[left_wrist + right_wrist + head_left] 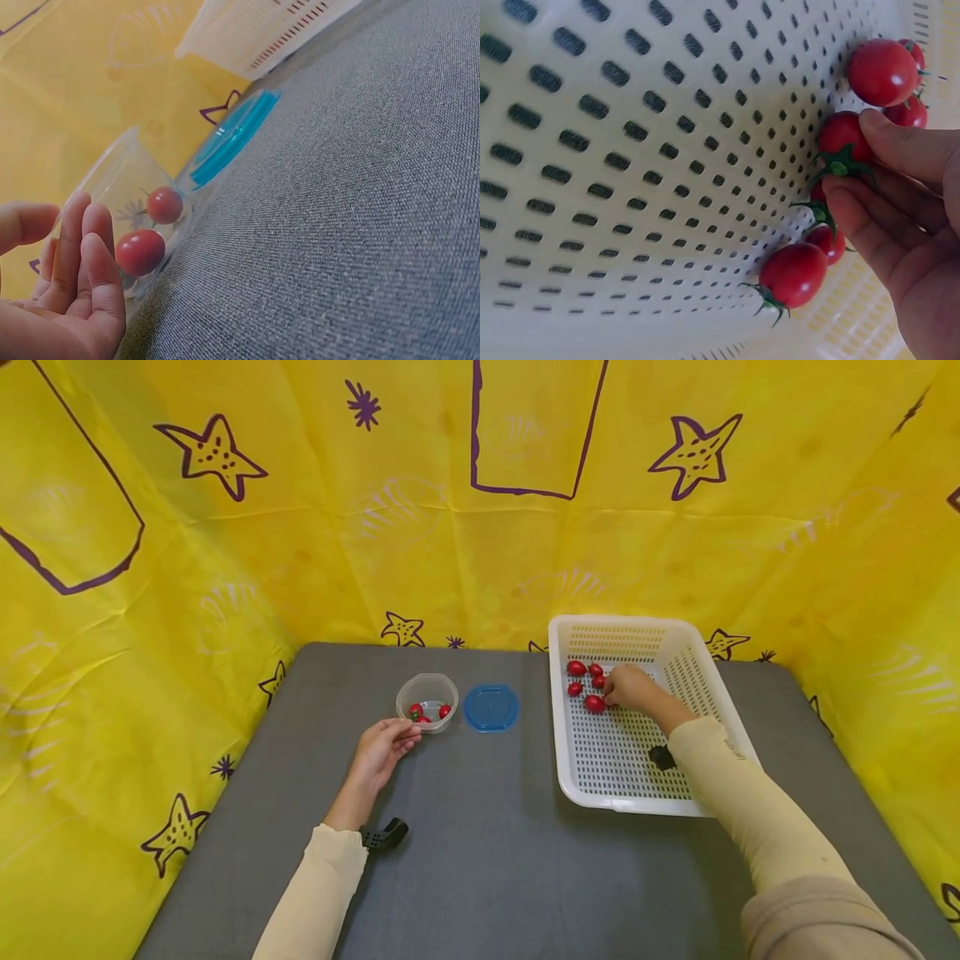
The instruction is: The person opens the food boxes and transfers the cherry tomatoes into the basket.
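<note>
At the rim of a clear plastic container [403, 695], my left hand [382, 748] pinches the near edge between thumb and fingers. Several cherry tomatoes [444, 711] with green stems lie inside it; two show through its wall in the left wrist view. Over on the right, my right hand [633, 687] reaches into a white slotted basket [564, 752]. In the right wrist view its thumb and fingers pinch a cherry tomato [843, 136] by its sides, green stem end facing the camera. Several loose cherry tomatoes [793, 274] lie close around those fingers on the basket floor.
A blue lid [491, 707] lies flat on the grey tabletop [465, 843] between container and basket. Yellow cloth [315, 527] with starfish drawings stands behind and at both sides of the table. The basket's raised walls surround my right hand.
</note>
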Motion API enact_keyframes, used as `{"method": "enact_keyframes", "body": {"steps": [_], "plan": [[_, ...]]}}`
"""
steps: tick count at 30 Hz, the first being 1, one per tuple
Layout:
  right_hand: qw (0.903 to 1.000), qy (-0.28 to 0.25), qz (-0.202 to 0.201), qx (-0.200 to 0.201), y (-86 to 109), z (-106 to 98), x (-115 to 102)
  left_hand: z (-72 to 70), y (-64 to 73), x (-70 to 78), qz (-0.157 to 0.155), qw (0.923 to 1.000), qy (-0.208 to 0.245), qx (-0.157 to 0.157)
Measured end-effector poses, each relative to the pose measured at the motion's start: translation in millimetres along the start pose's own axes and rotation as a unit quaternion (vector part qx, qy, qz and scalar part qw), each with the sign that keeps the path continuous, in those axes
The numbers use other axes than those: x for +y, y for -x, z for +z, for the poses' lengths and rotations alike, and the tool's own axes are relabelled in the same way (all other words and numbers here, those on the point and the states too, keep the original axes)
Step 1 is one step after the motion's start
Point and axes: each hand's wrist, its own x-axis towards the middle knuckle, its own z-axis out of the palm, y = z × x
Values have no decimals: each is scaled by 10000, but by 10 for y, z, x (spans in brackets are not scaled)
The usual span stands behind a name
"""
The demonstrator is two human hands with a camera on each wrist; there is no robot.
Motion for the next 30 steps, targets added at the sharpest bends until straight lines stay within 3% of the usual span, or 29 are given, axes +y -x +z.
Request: {"method": "enact_keyframes", "body": {"steps": [11,30], "plan": [[9989,311,-311,180,-13,45,-1,-12,17,-5,-12,10000,-74,-18],[9986,497,-118,166,-31,49,-37,-32,8,-8,3,10000,-46,-9]]}}
